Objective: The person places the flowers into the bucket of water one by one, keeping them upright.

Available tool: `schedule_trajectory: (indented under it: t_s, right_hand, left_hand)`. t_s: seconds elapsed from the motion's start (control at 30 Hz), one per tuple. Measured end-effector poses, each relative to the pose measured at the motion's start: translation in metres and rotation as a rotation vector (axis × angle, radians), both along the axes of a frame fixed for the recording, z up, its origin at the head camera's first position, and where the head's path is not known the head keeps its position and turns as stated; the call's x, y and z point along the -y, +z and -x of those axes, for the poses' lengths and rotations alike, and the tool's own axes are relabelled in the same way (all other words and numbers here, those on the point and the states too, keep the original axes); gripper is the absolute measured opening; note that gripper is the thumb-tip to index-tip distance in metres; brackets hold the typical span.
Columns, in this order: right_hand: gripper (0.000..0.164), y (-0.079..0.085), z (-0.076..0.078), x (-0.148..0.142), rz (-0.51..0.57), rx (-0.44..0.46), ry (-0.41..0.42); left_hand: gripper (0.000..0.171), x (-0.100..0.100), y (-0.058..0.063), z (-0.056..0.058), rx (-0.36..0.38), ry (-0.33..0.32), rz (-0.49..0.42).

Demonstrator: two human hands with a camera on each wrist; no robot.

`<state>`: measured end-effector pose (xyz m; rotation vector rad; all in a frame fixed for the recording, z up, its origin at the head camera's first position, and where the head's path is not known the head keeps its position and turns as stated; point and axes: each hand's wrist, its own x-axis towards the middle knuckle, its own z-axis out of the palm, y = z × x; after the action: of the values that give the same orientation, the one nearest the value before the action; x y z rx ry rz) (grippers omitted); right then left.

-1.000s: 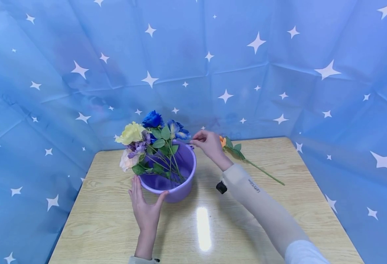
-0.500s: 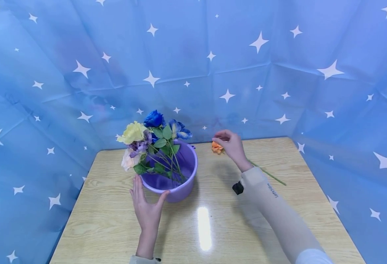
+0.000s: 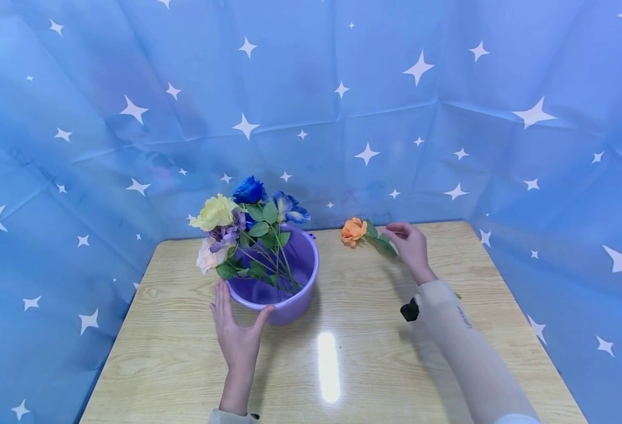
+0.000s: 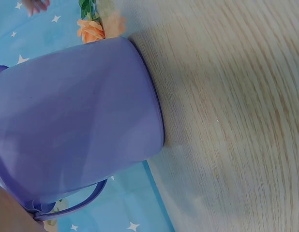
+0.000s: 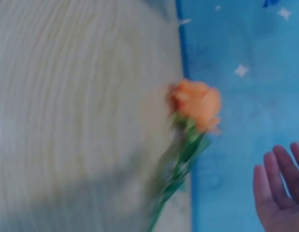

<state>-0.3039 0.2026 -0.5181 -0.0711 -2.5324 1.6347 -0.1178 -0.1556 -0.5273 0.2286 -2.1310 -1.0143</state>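
Observation:
Left of centre on the table stands a purple bucket [image 3: 295, 307], holding artificial flowers. Among them are a yellow flower [image 3: 215, 212], a blue rose [image 3: 248, 189], a blue iris-like bloom [image 3: 291, 207] and a pale pink flower [image 3: 210, 256]. My left hand [image 3: 237, 338] rests against the bucket's near left side, fingers straight and thumb spread. An orange artificial flower [image 3: 353, 231] lies near the back edge. Over its stem hovers my right hand [image 3: 410, 248], which hides part of the stem. In the right wrist view, that hand [image 5: 282, 193] has loosely extended fingers, apart from the flower [image 5: 198, 104].
A wooden table [image 3: 184, 365] carries everything. Blue cloth [image 3: 311, 88] with white stars hangs behind and at both sides, close to the back edge. The bucket's curved handle [image 4: 86, 200] hangs at its side in the left wrist view.
My right hand has moved rightward from beside the bucket's rim, past the orange bloom, to above its stem. My left hand has stayed against the bucket.

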Motion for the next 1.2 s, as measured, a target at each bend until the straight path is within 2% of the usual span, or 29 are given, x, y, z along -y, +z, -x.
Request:
schedule_trajectory:
  t_s: [0.3,0.47,0.57,0.73,0.87,1.2]
  right_hand:
    - [0.049,-0.039,-0.002,-0.031,-0.021,0.135,-0.057]
    - [0.047,-0.066,-0.005,-0.044,-0.069,0.241,-0.019]
    - [0.045,-0.075,-0.003,-0.046,-0.128,0.244,0.027]
    - [0.033,-0.077,0.002,-0.041,-0.225,0.177,0.043]
    - [0.026,-0.076,0.003,-0.04,-0.299,0.192,0.032]
    - [0.022,-0.07,0.0,-0.042,-0.445,0.235,0.051]
  left_hand:
    - [0.117,0.001,0.001,0.002,-0.006,-0.009,-0.008]
    - [0.115,0.002,-0.001,0.003,-0.013,-0.01,0.001]
    - [0.114,0.003,-0.001,0.002,-0.02,-0.008,0.003]
    - [0.114,0.005,-0.001,0.002,-0.012,0.0,0.003]
    - [0.116,0.003,0.0,0.0,0.001,0.001,-0.004]
    - [0.117,0.001,-0.002,0.001,-0.004,-0.006,-0.009]
